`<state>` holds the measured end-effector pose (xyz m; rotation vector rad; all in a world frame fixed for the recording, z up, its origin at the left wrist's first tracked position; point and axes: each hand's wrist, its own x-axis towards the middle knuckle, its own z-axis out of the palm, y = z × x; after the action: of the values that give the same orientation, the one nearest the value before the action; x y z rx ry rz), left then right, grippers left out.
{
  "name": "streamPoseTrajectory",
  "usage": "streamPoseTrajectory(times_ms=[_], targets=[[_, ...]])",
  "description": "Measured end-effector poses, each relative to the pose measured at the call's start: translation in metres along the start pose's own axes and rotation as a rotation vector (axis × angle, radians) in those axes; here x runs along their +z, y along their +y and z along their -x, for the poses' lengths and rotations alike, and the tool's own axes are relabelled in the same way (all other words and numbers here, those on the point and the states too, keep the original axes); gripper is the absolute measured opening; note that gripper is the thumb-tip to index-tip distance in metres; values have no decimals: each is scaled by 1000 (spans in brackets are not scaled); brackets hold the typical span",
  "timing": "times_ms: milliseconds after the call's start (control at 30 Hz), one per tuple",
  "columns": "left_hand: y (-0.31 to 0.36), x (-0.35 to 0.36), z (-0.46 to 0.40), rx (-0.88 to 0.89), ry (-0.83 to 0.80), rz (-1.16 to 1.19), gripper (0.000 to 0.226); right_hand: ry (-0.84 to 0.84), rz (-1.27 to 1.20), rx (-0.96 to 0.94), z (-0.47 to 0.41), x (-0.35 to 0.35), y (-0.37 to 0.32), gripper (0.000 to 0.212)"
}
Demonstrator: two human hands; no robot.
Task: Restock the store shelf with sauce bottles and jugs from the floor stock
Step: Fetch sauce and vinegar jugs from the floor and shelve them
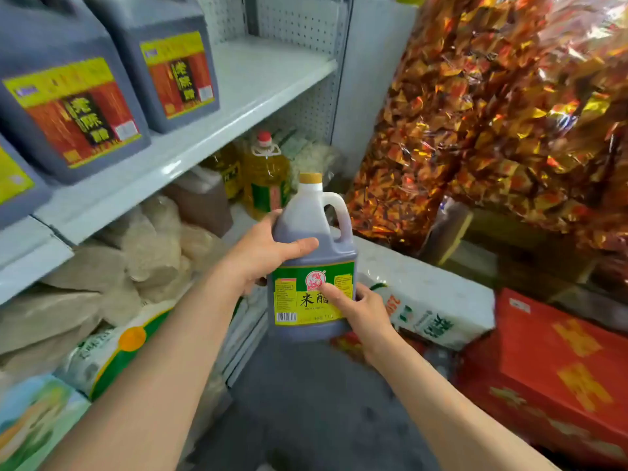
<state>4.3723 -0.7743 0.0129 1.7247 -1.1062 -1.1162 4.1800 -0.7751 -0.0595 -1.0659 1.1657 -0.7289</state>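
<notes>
I hold a dark rice-vinegar jug point(306, 229) upright in mid-air in front of the shelving; it has a yellow cap, a white handle and a green-and-yellow label. My left hand point(261, 253) grips its upper body from the left, thumb across the front. My right hand point(360, 311) supports its lower right side, index finger lying on the label. On the white upper shelf point(258, 83) stand two large dark jugs point(68, 107) point(173, 66) with red-and-yellow labels; a third shows at the left edge.
The right part of the upper shelf is bare. Below it lie sacks point(112, 277) and yellow oil bottles point(265, 178). A white rice bag point(431, 300), a red carton point(557, 368) and shiny snack packs point(492, 113) crowd the right. Grey floor point(306, 402) lies below.
</notes>
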Motion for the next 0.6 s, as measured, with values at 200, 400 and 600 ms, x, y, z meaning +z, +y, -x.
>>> streamPoseTrajectory(times_ms=[200, 400, 600], targets=[[74, -85, -42, 227, 165, -93, 59, -119, -31, -177, -61, 58, -103, 42], [116, -119, -85, 315, 363, -34, 69, -223, 25, -333, -129, 71, -181, 44], [152, -136, -150, 340, 519, -14, 88, -318, 69, -412, -225, 82, -236, 49]])
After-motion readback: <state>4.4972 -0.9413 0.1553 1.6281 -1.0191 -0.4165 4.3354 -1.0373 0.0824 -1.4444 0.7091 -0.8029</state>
